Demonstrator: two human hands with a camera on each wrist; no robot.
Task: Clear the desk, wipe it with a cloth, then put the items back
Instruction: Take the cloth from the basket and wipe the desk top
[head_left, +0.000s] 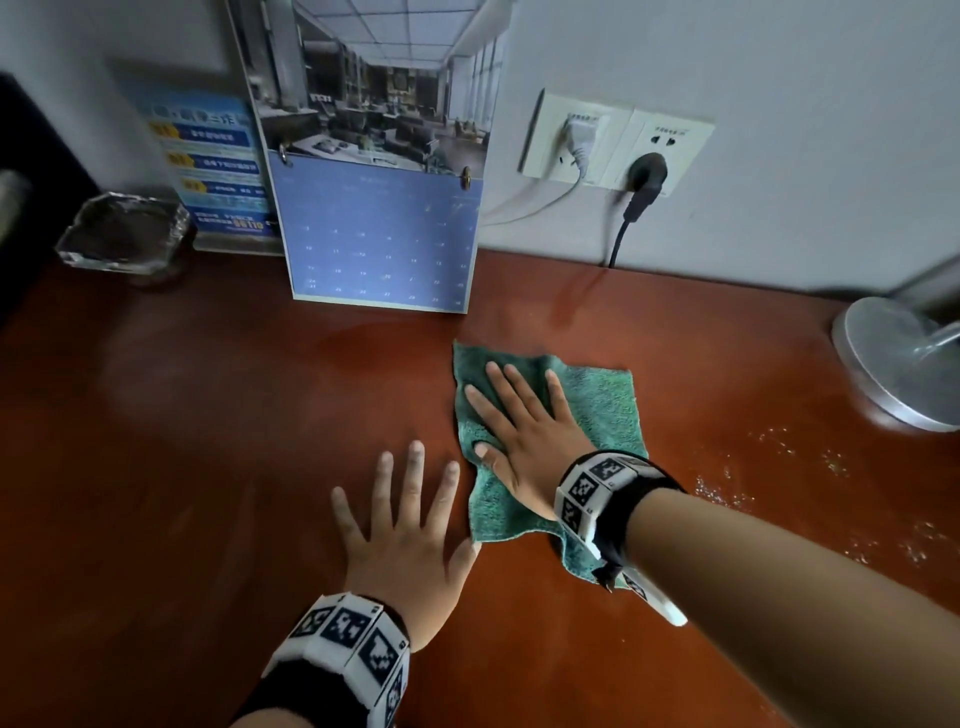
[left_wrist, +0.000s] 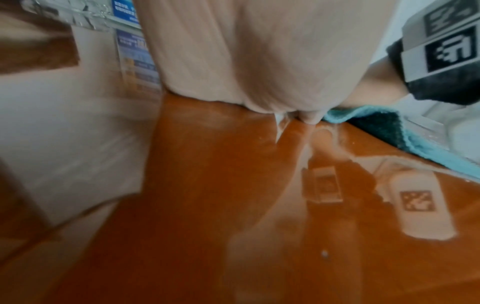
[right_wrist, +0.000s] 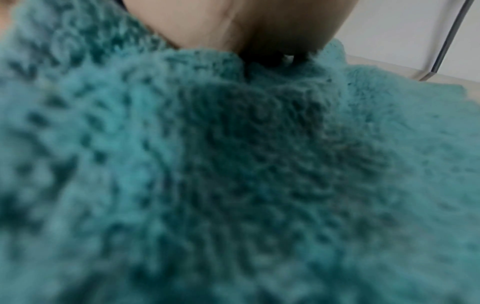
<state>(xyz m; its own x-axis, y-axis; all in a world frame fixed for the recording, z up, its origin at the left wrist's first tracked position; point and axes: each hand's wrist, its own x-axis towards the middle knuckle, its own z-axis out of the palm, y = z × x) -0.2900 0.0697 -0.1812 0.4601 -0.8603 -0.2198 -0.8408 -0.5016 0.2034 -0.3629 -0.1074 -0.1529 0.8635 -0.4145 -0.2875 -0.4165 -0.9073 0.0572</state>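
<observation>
A teal cloth (head_left: 602, 410) lies spread on the glossy reddish-brown desk (head_left: 208, 441), right of centre. My right hand (head_left: 519, 421) presses flat on the cloth, fingers straight and spread. Just left of it, my left hand (head_left: 410, 525) rests palm-down on the bare desk with fingers spread, its thumb by the cloth's edge. In the left wrist view the palm (left_wrist: 259, 51) lies against the desk and the cloth (left_wrist: 389, 131) shows at the right. The cloth (right_wrist: 233, 174) fills the right wrist view, blurred, with the heel of the hand (right_wrist: 246, 22) on top.
A blue desk calendar (head_left: 379, 208) stands at the back, with a blue leaflet stand (head_left: 218, 171) and a glass ashtray (head_left: 124, 234) to its left. A lamp's metal base (head_left: 898, 364) sits at the right edge. Water droplets (head_left: 810, 467) dot the desk near it. Wall sockets (head_left: 613, 145) hold plugs.
</observation>
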